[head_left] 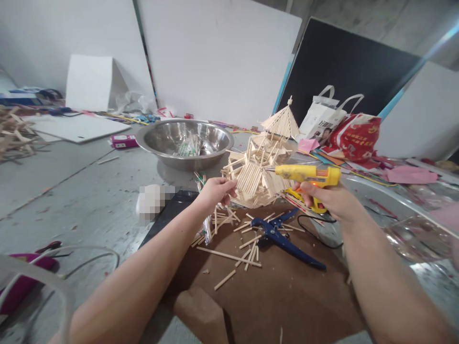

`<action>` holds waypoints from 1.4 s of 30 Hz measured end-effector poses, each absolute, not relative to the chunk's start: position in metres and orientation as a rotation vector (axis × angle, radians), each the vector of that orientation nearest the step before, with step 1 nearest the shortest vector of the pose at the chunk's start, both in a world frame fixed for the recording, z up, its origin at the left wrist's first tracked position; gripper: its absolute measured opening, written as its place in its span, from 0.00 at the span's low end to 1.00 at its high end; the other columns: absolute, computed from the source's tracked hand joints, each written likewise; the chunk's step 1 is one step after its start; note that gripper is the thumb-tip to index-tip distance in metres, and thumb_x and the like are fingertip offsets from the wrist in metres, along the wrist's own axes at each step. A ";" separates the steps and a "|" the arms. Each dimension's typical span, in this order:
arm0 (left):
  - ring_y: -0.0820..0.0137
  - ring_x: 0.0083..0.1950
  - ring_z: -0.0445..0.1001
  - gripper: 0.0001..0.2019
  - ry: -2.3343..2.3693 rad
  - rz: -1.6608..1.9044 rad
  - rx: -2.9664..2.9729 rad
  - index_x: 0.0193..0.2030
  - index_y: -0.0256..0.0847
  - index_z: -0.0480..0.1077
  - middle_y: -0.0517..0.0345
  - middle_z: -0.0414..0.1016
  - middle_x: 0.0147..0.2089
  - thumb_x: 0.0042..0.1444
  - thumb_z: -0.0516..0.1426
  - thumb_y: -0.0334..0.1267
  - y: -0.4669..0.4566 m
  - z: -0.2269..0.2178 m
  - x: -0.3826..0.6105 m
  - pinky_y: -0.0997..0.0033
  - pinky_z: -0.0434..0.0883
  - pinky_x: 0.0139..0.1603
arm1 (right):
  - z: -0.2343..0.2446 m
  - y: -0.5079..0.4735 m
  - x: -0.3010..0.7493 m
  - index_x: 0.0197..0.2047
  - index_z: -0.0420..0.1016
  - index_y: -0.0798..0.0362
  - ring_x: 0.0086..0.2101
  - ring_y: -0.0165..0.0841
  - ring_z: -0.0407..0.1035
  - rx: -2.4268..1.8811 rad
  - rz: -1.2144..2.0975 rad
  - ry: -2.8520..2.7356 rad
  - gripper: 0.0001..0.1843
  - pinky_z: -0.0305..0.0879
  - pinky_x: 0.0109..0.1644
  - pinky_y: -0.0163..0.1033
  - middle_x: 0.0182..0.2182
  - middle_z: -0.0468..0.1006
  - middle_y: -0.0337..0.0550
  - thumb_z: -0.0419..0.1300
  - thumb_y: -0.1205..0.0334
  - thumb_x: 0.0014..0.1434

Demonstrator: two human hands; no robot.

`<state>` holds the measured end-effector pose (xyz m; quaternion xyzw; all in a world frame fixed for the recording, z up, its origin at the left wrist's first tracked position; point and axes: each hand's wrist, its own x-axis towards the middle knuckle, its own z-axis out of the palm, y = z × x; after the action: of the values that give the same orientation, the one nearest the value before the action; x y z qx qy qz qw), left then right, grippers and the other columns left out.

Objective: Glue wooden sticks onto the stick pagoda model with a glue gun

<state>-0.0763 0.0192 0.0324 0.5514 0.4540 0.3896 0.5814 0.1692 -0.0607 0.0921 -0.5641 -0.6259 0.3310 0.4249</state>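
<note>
The right hand (328, 197) grips a yellow glue gun (311, 175) while the left hand (216, 192) pinches a stick panel (250, 178).

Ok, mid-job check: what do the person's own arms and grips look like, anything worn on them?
The left forearm and right forearm are bare, with no sleeve, watch or band in view. The left grip and right grip are ungloved; some fingers are hidden, so rings can't be ruled out.

light cool and diffuse, moderately bright. blue-white glare streak (442, 40) at 2 o'clock. steel basin (154, 138), 10 o'clock: soft highlights, shadow beneath. stick model (250, 178) near dial centre, fairly crisp. pale cable (60, 282), 8 o'clock, blurred. wide-lens stretch toward edges. pixelated patch (153, 203) between 8 and 9.
</note>
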 end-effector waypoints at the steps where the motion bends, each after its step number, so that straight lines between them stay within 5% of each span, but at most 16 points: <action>1: 0.81 0.11 0.59 0.12 1.059 0.909 1.289 0.21 0.36 0.63 0.59 0.69 0.18 0.47 0.55 0.42 0.019 0.032 -0.076 0.78 0.53 0.10 | 0.094 -0.058 0.168 0.27 0.72 0.50 0.15 0.28 0.59 -1.427 0.799 -1.607 0.13 0.56 0.18 0.36 0.13 0.65 0.36 0.58 0.49 0.47; 11: 0.83 0.11 0.58 0.12 0.979 0.975 1.385 0.21 0.35 0.63 0.60 0.69 0.20 0.48 0.54 0.42 0.020 0.027 -0.081 0.80 0.55 0.11 | 0.113 -0.030 0.137 0.22 0.72 0.52 0.14 0.28 0.58 -1.817 0.352 -1.822 0.16 0.51 0.16 0.35 0.10 0.62 0.36 0.59 0.46 0.43; 21: 0.83 0.11 0.57 0.12 1.028 1.093 1.399 0.20 0.35 0.62 0.63 0.66 0.16 0.48 0.53 0.40 0.009 0.030 -0.080 0.81 0.54 0.12 | 0.117 -0.008 0.127 0.38 0.74 0.50 0.36 0.41 0.68 -1.727 0.210 -2.028 0.18 0.61 0.38 0.44 0.33 0.75 0.42 0.58 0.51 0.43; 42: 0.82 0.12 0.57 0.15 1.034 1.137 1.449 0.19 0.36 0.62 0.61 0.67 0.17 0.48 0.52 0.46 0.015 0.020 -0.080 0.81 0.53 0.12 | 0.126 -0.007 0.115 0.33 0.75 0.52 0.32 0.37 0.69 -1.711 0.204 -2.101 0.18 0.63 0.37 0.42 0.30 0.76 0.42 0.58 0.49 0.43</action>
<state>-0.0796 0.0146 0.0202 0.5971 0.4261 0.4685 0.4924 0.1147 -0.0069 0.1256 -0.6155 -0.7559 0.0735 0.2105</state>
